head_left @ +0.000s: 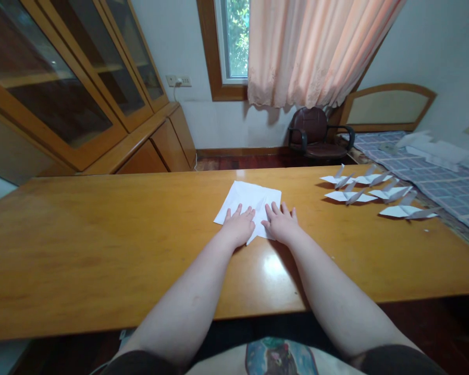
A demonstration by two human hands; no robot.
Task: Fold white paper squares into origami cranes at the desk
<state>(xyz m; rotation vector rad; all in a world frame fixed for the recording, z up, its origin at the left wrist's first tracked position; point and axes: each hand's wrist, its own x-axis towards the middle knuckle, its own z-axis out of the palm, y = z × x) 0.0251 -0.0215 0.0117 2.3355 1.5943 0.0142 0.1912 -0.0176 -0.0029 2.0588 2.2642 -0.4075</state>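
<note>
A partly folded sheet of white paper (252,194) lies on the wooden table (101,245) in front of me. My left hand (239,226) rests on its lower left part, palm down with the fingers stretched out. On the right side of the paper, my right hand (280,223) lies flat with its fingers spread. Creases show in the paper between the two hands, and a pointed corner sticks out below them. Both palms hide part of the sheet. Neither hand grips anything.
Several folded white paper cranes (349,197) stand at the right end of the table. Beyond the table are a dark office chair (315,133) and a bed with a checked cover (426,172). A glass-fronted cabinet (121,122) stands at the left.
</note>
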